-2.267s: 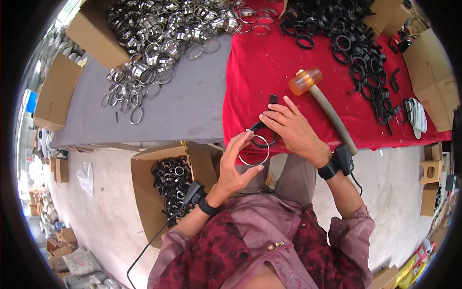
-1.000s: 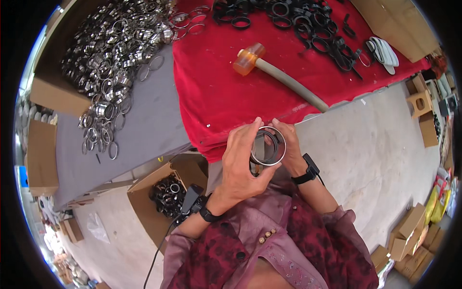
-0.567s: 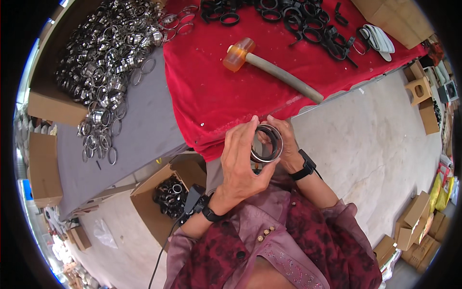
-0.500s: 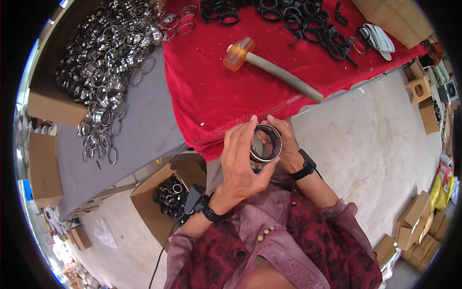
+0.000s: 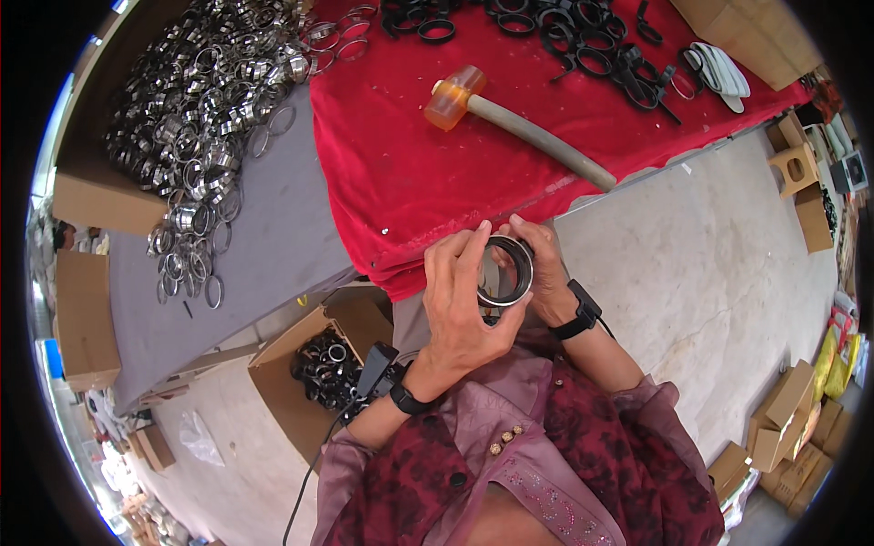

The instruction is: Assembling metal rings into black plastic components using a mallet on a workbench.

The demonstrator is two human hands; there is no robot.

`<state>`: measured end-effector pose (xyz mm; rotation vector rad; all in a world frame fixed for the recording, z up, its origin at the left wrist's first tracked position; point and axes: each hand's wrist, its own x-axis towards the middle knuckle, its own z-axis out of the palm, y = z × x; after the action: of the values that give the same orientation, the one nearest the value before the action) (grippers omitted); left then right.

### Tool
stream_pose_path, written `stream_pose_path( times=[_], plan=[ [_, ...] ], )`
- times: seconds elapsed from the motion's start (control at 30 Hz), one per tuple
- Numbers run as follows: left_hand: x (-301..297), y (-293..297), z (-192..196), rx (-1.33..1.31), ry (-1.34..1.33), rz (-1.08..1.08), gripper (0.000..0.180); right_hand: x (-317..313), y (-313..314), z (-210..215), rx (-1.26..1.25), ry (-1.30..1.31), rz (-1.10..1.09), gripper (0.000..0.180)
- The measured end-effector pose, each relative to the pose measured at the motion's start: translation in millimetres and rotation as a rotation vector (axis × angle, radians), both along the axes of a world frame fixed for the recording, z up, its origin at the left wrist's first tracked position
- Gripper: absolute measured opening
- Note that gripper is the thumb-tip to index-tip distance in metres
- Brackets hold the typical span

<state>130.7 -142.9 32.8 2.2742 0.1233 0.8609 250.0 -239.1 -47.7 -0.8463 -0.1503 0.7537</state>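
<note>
Between both hands, just off the near edge of the red cloth, is a round ring [image 5: 503,299] with a black inner band and a shiny metal rim. My left hand [image 5: 464,300] closes on its left side, the thumb along the lower edge and the fingers up past the top. Around the right side curls my right hand [image 5: 546,278], some of its fingers hidden behind the ring. Beyond the hands a mallet [image 5: 460,97] with an amber head and a wooden handle lies on the red cloth [image 5: 382,164].
A heap of shiny metal rings [image 5: 205,118] spreads over the grey cloth [image 5: 282,209] at left. Black rings [image 5: 592,41] and white folded fabric [image 5: 722,75] lie at the far side. Below the table's edge, an open carton [image 5: 282,382] holds dark rings.
The ring has turned slightly in my hands, so more of its black inside shows. Both hands stay around it in nearly the same place.
</note>
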Motion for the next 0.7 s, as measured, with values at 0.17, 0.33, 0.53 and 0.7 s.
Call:
stream_pose_path(
  times=[0.17, 0.33, 0.53, 0.7],
  plan=[
    [-1.7, -0.5, -0.8, 0.034, 0.007, 0.012, 0.085, -1.9, 0.5, 7.4, -0.01, 0.006, -0.005, 0.038],
    [-1.9, -2.7, -3.1, 0.047, 0.01, 0.036, 0.078, -2.4, 1.3, 3.7, 0.023, 0.037, -0.035, 0.035],
    [-2.3, -4.3, -3.0, 0.039, 0.008, 0.039, 0.075, -3.0, 1.6, 4.9, 0.008, -0.018, -0.025, 0.034],
    [-3.4, -2.9, -4.2, 0.038, 0.014, 0.038, 0.075, -3.2, 2.2, 9.1, -0.09, -0.108, -0.006, 0.042]
  ],
)
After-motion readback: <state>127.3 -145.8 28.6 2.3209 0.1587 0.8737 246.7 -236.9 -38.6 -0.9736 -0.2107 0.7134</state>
